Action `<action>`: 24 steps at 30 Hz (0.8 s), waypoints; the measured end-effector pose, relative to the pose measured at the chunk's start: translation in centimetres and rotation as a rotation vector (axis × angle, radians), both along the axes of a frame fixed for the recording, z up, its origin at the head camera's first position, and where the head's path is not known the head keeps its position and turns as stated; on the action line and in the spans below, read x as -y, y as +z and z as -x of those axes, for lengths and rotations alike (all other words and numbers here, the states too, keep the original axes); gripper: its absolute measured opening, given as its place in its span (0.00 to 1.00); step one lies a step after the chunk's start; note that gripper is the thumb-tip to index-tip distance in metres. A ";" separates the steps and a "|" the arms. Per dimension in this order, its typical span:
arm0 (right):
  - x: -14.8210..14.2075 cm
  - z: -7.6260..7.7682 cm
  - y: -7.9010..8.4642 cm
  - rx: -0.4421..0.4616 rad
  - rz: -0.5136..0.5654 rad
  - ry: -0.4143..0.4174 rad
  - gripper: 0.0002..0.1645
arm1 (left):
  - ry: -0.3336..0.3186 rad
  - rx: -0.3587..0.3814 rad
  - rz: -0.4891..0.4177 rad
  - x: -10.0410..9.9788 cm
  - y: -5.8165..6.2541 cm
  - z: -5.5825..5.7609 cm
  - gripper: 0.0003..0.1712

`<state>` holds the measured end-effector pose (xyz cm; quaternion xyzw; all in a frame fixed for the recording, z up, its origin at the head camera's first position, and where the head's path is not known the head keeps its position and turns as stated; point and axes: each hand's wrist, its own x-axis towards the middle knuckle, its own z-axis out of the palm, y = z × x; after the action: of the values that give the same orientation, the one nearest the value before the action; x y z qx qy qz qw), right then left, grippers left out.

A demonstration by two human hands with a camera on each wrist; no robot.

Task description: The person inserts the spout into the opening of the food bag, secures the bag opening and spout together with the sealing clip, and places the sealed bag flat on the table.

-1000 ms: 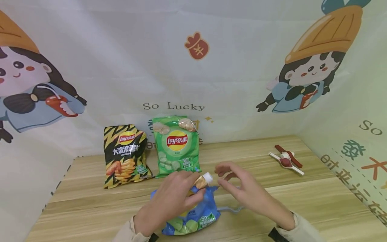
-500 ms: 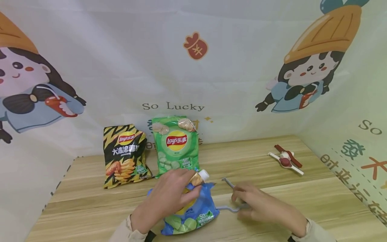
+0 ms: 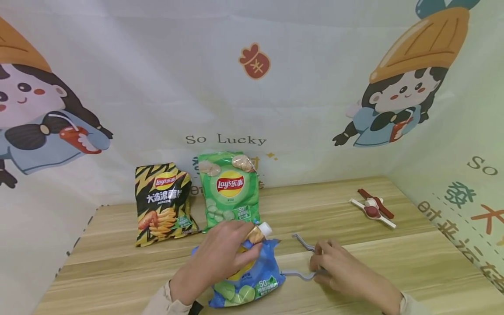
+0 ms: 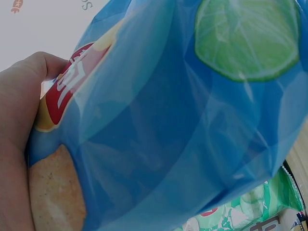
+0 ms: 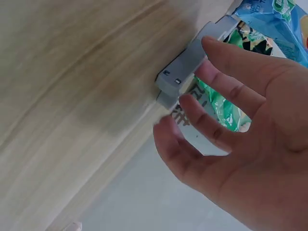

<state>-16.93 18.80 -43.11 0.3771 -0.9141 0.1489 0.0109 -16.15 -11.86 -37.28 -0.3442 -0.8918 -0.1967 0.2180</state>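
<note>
Although your left wrist view is almost filled by the blue chip bag point(image 4: 183, 120), so that little else shows there, the head view makes things plain. Your left hand point(image 3: 220, 258) covers the bag's upper part, and the folded top under your fingers is hard to make out; only a white corner pokes out beside them. Your right hand point(image 3: 340, 267) hides the hinge end of the grey bag clip point(image 3: 301, 258), whose two arms stick out toward the bag, spread apart.

Behind on the counter point(image 3: 393, 258) stand a black-and-yellow chip bag point(image 3: 163, 203) and a green chip bag point(image 3: 229, 190), side by side against the backdrop. A red-and-white clip point(image 3: 373, 208) lies well apart to the right.

Your left grip is curled round the blue bag's neck, holding it. Your right grip is loose, fingers spread and only lightly bent, their tips touching the grey clip point(image 5: 190, 65) that lies on the counter just right of the bag.
</note>
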 end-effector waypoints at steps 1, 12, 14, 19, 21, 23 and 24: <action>-0.1 0.0 0.0 0.008 -0.003 0.005 0.08 | 0.003 0.002 0.002 0.0 0.0 0.0 0.10; -1.4 0.1 -0.1 0.075 0.096 0.039 0.05 | 0.015 -0.006 0.001 0.1 0.0 0.0 0.11; -1.9 0.2 0.2 0.105 0.131 0.035 0.04 | 0.013 -0.005 -0.001 0.1 0.0 0.1 0.11; -2.9 0.2 1.1 0.165 0.231 0.022 0.05 | 0.009 0.002 -0.010 0.2 0.1 0.1 0.11; -3.2 0.2 1.4 0.198 0.293 0.038 0.04 | 0.009 0.002 -0.011 0.2 0.1 0.2 0.11; -3.3 0.2 1.6 0.233 0.362 0.067 0.03 | 0.009 0.002 -0.012 0.2 0.1 0.3 0.11; -3.4 0.1 1.7 0.251 0.397 0.082 0.03 | 0.010 0.002 -0.011 0.2 0.1 0.3 0.11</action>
<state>-17.08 22.17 -41.42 0.3831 -0.8450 0.3716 -0.0349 -16.43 -12.07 -37.20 -0.3384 -0.8925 -0.2010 0.2201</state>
